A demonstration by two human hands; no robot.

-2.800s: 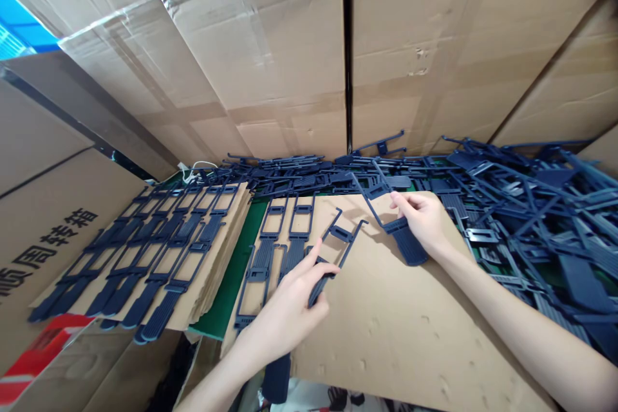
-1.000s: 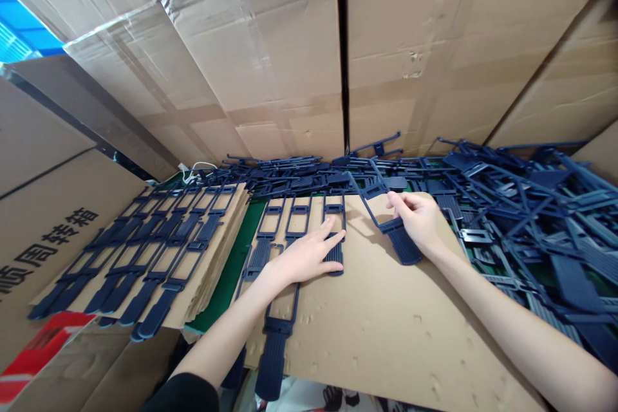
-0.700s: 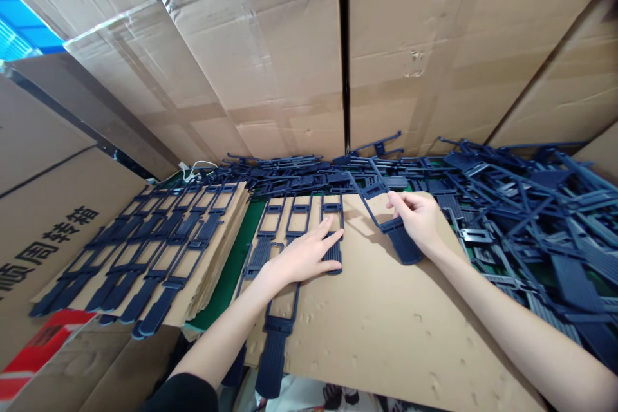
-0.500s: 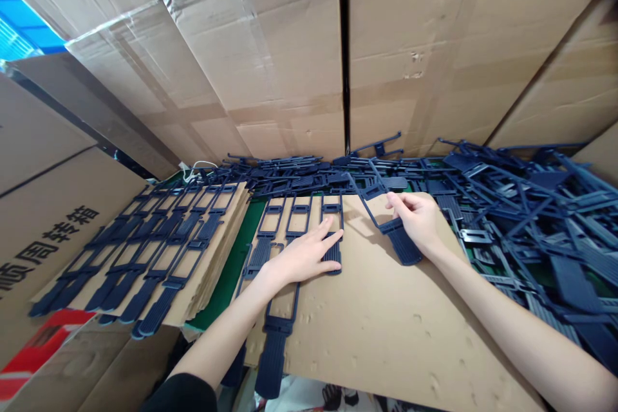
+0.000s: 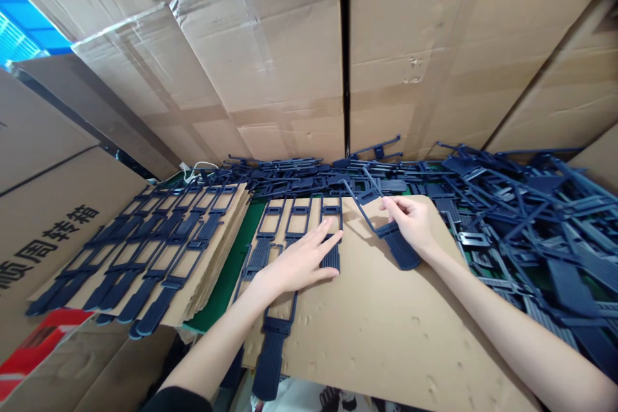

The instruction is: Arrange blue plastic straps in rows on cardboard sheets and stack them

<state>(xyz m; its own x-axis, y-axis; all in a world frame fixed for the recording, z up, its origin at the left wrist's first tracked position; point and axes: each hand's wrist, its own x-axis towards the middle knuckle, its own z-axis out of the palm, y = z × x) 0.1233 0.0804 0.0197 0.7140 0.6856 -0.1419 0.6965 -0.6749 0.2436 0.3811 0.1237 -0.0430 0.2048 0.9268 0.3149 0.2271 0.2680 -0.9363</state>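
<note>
The right hand (image 5: 410, 222) pinches one dark frame piece (image 5: 402, 250) above the cardboard sheet (image 5: 381, 328). The left hand (image 5: 302, 257) has its fingers spread and rests on another frame piece (image 5: 331, 210), which lies on this sheet.

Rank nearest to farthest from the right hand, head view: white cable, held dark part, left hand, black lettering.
1. Dark part, in the right hand.
2. Left hand, to its left.
3. White cable, back left.
4. Black lettering, far left box.
</note>
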